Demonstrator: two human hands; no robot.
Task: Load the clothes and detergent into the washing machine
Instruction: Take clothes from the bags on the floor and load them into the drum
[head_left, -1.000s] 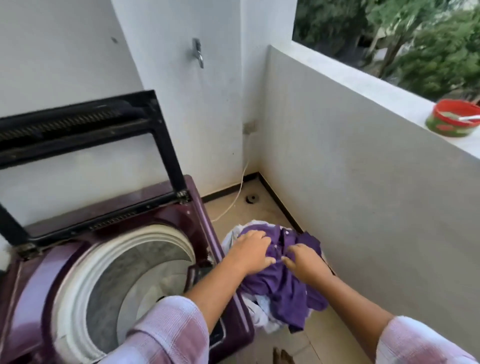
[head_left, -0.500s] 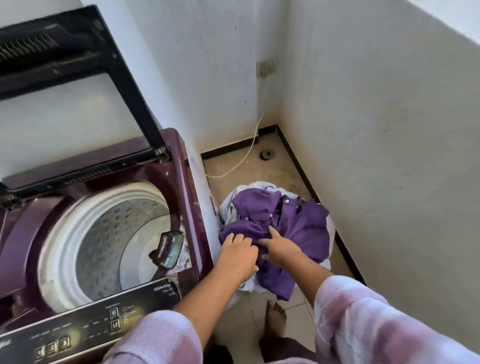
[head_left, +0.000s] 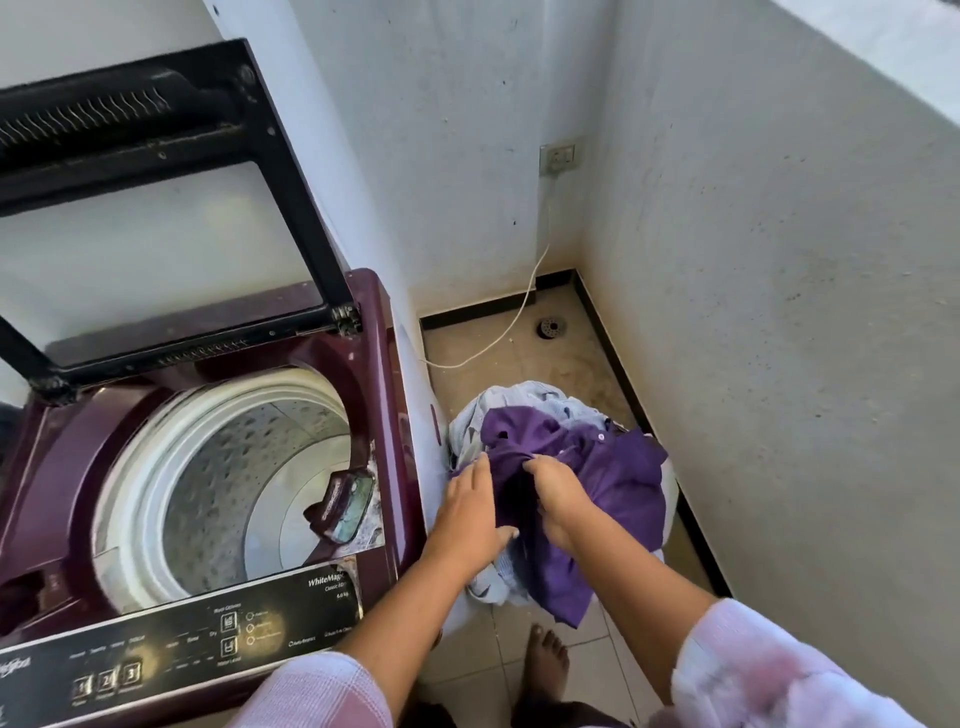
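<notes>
- Fingers (head_left: 537, 465) of right hand (head_left: 563, 501) curled tight, clamped on a bunched fold of the shirt (head_left: 618, 467).
- Left hand (head_left: 470, 519) lies just beside it, on the washer (head_left: 387, 374) side. Its fingers are straight and together, flat on the cloth, gripping nothing.
- Shirt sits on top of the pile (head_left: 524, 400), on the floor just right of the washer (touching its side or only close, cannot tell).
- Handling, my guess: light, limp, no stiffness. It will sag and trail from any single hold.
- Best taken at a bunched middle, other hand gathering the loose tail so nothing drags over the washer's edge.
- Not fragile, though buttons could snag on the pile.
- Look: deep purple, creased, small pale buttons in a row. One end hangs off the pile on the near side.
- Pile beneath is pale blue-white cloth.
- Lid (head_left: 156, 130) stands raised at the washer's back; drum (head_left: 234, 467) mouth uncovered, left of the pile.
</notes>
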